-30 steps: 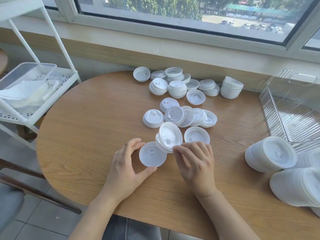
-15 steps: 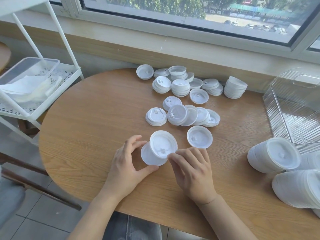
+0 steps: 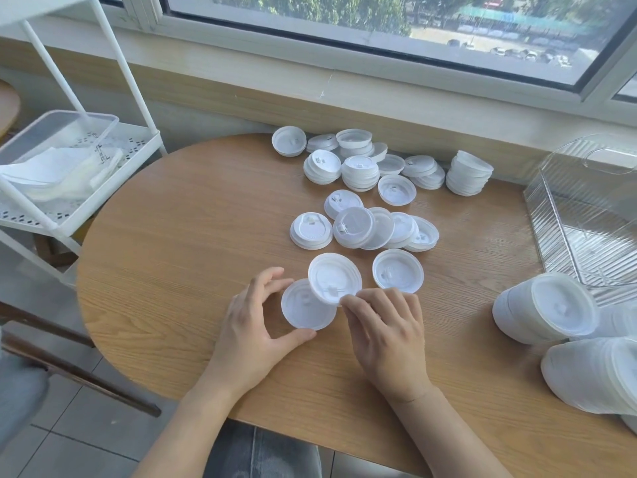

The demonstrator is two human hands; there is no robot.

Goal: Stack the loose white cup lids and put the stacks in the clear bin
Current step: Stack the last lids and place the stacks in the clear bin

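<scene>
A single white lid (image 3: 303, 312) lies flat on the wooden table (image 3: 172, 236), cupped between the thumb and fingers of my left hand (image 3: 253, 327). My right hand (image 3: 382, 329) pinches the near edge of a small stack of lids (image 3: 334, 277), tilted up and resting over the flat lid's far right rim. Loose lids (image 3: 365, 227) and short stacks (image 3: 360, 172) lie scattered further back. The clear ribbed bin (image 3: 582, 215) stands at the right edge. Two long stacks of lids (image 3: 548, 307) lie on their sides near it.
A white wire cart (image 3: 69, 160) with a clear container and paper stands left of the table. A window sill runs along the back. One more lid (image 3: 398, 270) lies open side up just beyond my right hand.
My right hand has brought the small tilted stack leftward and down onto the flat lid by my left hand. The view has shifted slightly.
</scene>
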